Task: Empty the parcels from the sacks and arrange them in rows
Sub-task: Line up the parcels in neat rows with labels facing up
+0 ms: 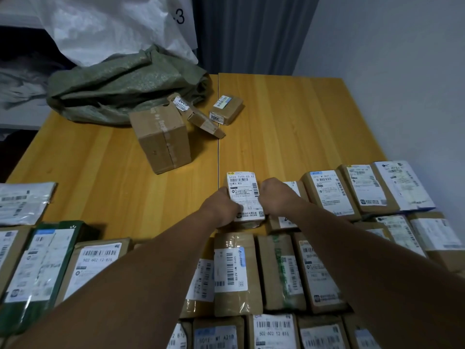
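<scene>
White "5020" label, both hands' grip

left hand + right hand grip labelled parcel | wooden table

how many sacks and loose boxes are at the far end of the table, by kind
green sack: 1
white sack: 1
loose cardboard boxes: 3 (large box, long narrow box, small box)
total: 5
not counted: the labelled parcel gripped between left hand and right hand
</scene>
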Available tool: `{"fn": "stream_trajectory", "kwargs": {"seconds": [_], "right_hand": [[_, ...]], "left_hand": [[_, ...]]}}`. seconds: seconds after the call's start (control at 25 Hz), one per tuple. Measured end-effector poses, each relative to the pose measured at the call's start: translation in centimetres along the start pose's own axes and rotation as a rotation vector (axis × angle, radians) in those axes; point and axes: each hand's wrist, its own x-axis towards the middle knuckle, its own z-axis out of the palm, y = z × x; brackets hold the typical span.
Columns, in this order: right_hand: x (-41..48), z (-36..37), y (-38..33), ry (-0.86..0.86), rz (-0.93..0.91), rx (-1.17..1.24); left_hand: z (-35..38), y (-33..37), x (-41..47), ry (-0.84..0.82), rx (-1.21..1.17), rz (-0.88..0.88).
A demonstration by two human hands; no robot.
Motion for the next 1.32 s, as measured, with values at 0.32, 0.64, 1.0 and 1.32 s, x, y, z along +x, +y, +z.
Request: {"fn": "stream_trajectory", "kwargs": {"seconds": [0.32, 0.64, 1.0, 1.32], "right_hand": [[-1.4, -0.5, 1.1, 0.003, 0.035, -0.108], [-1.6, -2.8, -3.4, 0.108, -0.020, -0.086], [4.7, 0.4, -15.6, 0.195, -0.264, -0.042], [11.4, 1.5, -19.9, 0.409, -0.236, -0.266]], "left_hand": [[1.2, 0.7, -0.7, -0.074, 0.087, -0.010], [-4.0, 1.2, -0.9, 0.146, 0.183, -0.104], [-15.9, -0.2, 2.5, 0.747, 0.421, 0.111], [-21.0, 0.6, 8.3, 0.441, 0.613, 0.150]]}}
